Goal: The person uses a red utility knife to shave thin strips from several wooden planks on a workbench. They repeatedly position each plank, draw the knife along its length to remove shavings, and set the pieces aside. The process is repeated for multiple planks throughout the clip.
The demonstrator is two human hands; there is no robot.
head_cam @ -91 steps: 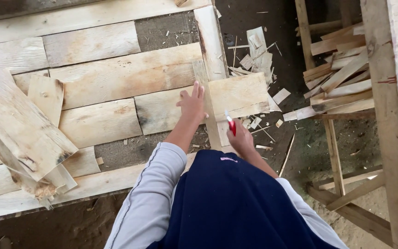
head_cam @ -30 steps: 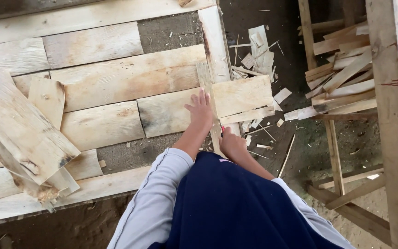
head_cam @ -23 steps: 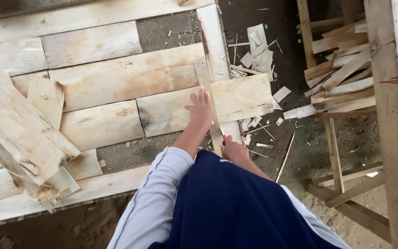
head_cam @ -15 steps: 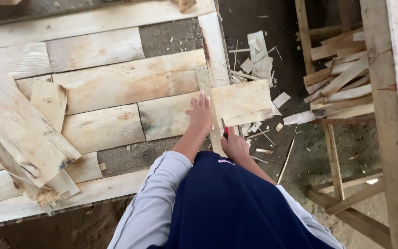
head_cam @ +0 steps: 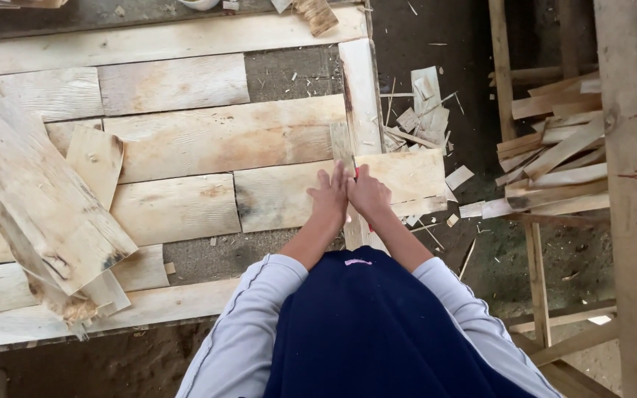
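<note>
Pointing away lengthwise: narrow wood strip (head_cam: 343, 147)

Rough, matt, unfinished pale wood planks (head_cam: 223, 136) and splintered offcuts (head_cam: 554, 166) lie on gritty dark ground (head_cam: 422, 29).

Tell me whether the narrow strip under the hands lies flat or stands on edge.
Flat: the strip lies face up across the boards, left hand pressing on it.

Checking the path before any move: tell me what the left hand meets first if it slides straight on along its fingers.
The left hand points up the frame. First in line is the narrow upright wood strip near its fingertips, then the long plank behind; depth is unclear.
</note>
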